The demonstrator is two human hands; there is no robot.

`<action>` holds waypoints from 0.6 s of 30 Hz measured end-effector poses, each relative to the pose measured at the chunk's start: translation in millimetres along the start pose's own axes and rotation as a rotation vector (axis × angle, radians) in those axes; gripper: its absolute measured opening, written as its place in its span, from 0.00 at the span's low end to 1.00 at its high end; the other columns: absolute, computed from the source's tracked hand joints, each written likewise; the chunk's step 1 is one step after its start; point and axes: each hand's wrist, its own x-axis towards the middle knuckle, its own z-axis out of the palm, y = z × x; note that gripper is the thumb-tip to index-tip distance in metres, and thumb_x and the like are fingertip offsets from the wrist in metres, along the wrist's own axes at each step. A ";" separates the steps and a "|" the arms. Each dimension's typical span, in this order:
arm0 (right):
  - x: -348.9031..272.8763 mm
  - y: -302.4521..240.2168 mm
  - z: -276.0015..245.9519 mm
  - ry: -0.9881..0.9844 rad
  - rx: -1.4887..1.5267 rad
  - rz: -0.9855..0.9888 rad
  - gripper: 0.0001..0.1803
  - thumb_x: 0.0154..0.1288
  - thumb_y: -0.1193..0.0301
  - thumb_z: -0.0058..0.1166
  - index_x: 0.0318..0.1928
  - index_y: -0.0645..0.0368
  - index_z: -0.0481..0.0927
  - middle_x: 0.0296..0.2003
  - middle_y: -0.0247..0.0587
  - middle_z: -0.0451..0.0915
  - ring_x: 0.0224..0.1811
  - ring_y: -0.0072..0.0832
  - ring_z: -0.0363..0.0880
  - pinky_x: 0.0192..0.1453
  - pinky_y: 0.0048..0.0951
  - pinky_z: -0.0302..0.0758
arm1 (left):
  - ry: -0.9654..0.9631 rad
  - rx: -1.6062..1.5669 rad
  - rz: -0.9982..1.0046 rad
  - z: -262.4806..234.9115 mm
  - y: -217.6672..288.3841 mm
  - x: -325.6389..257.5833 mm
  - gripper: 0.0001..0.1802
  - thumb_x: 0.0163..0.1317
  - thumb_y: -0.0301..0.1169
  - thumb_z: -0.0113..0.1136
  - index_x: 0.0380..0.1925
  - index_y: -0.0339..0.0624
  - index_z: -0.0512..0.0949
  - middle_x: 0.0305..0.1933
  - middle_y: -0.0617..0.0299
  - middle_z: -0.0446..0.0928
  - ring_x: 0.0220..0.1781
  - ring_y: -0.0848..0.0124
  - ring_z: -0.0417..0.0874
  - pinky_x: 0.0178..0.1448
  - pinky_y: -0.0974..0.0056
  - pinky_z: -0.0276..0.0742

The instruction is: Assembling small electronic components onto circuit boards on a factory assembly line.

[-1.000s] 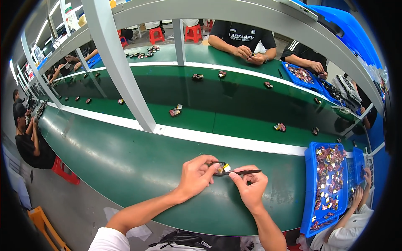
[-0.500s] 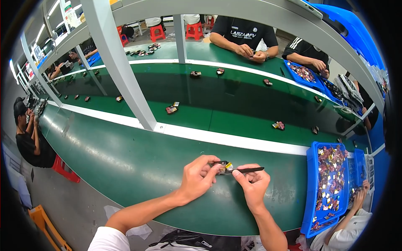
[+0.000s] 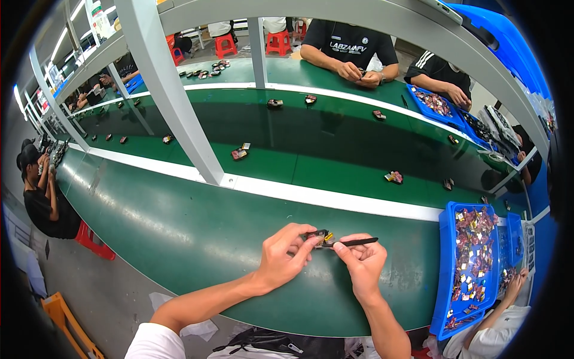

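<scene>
My left hand [image 3: 286, 256] pinches a small dark part with a yellow bit [image 3: 321, 237] just above the near edge of the green bench [image 3: 179, 215]. My right hand [image 3: 360, 261] grips a thin black tool [image 3: 359, 242] that lies level, its near end meeting the small part. Both hands touch at the part, fingers closed around their objects.
A blue tray [image 3: 445, 263] full of small mixed parts stands to my right, where another person's hand reaches. A conveyor belt [image 3: 335, 149] beyond the white strip carries scattered small parts [image 3: 393, 177]. A grey post [image 3: 173, 102] rises ahead left. Other people sit opposite and to the left.
Both hands have stayed at the same spot; the tool and part have shifted only slightly between the fingers.
</scene>
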 end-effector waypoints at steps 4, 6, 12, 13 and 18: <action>-0.9 -0.8 -6.0 -0.061 -0.115 -0.007 0.07 0.62 0.84 0.66 0.40 0.67 0.82 0.27 0.32 0.82 0.23 0.09 0.70 0.26 0.14 0.64 | -0.027 -0.124 -0.202 -2.7 -2.4 0.8 0.10 0.70 0.21 0.62 0.49 0.27 0.78 0.37 0.53 0.83 0.25 0.73 0.86 0.24 0.71 0.81; -0.8 0.2 -6.2 -0.047 -0.117 -0.037 0.07 0.61 0.84 0.68 0.39 0.68 0.83 0.27 0.29 0.81 0.20 0.05 0.62 0.22 0.14 0.55 | -0.047 -0.185 -0.282 -4.6 0.9 4.4 0.11 0.70 0.22 0.61 0.49 0.27 0.78 0.37 0.53 0.83 0.26 0.72 0.86 0.24 0.71 0.80; -1.2 4.7 -7.9 -0.041 -0.062 -0.034 0.07 0.61 0.84 0.68 0.39 0.68 0.83 0.28 0.32 0.82 0.22 0.06 0.67 0.23 0.13 0.59 | -0.131 -0.440 -0.429 -11.0 -9.7 8.9 0.13 0.71 0.25 0.62 0.51 0.28 0.78 0.39 0.53 0.84 0.28 0.73 0.86 0.24 0.71 0.78; -1.1 3.3 -6.9 -0.041 -0.062 -0.035 0.07 0.61 0.84 0.68 0.39 0.68 0.83 0.28 0.32 0.82 0.22 0.06 0.67 0.23 0.13 0.59 | -0.165 -0.474 -0.447 -12.0 -10.6 10.2 0.13 0.71 0.25 0.62 0.52 0.28 0.78 0.41 0.52 0.83 0.29 0.71 0.86 0.24 0.71 0.79; -0.7 -5.6 -2.2 -0.027 0.091 0.044 0.07 0.62 0.84 0.68 0.39 0.68 0.83 0.28 0.32 0.82 0.22 0.07 0.68 0.24 0.13 0.60 | -0.226 -0.546 -0.454 -15.1 -15.0 12.8 0.15 0.73 0.27 0.60 0.54 0.27 0.78 0.42 0.49 0.82 0.29 0.68 0.87 0.24 0.70 0.81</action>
